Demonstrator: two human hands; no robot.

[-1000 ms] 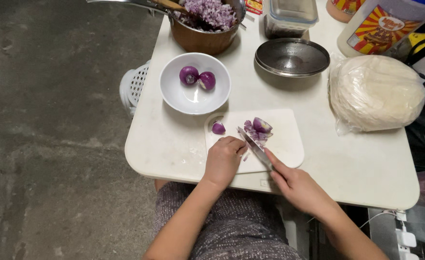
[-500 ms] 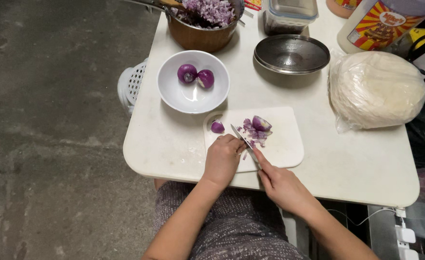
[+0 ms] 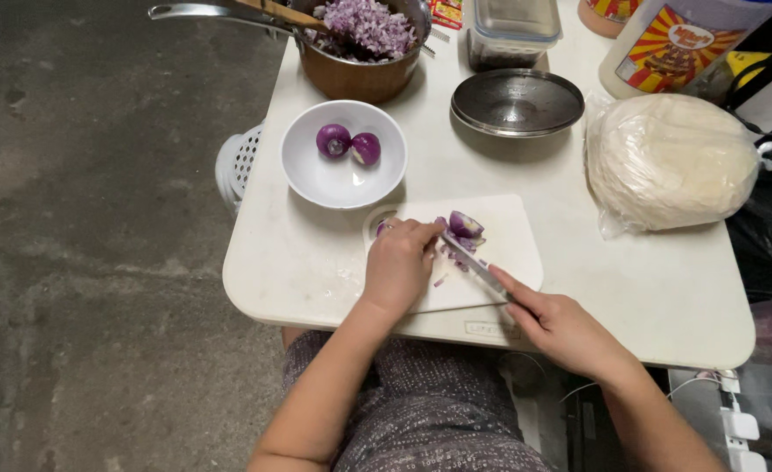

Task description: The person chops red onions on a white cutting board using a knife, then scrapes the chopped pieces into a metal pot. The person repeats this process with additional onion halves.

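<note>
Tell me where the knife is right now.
In the head view, the knife is in the right hand, blade angled across the white cutting board beside the cut purple onion.

Single head cam, looking steeply down from above the seated person's lap, facing forward across the bench (image 3: 316, 280). Mid-close range: the whole bench fits, far edge cropped at the top. Concrete floor (image 3: 89, 218) fills the left third. No second view.

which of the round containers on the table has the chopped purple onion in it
The copper-coloured pot at the far edge, with a long handle, is heaped with chopped onion. The white bowl holds two peeled onions, and the steel bowl looks empty.
</note>
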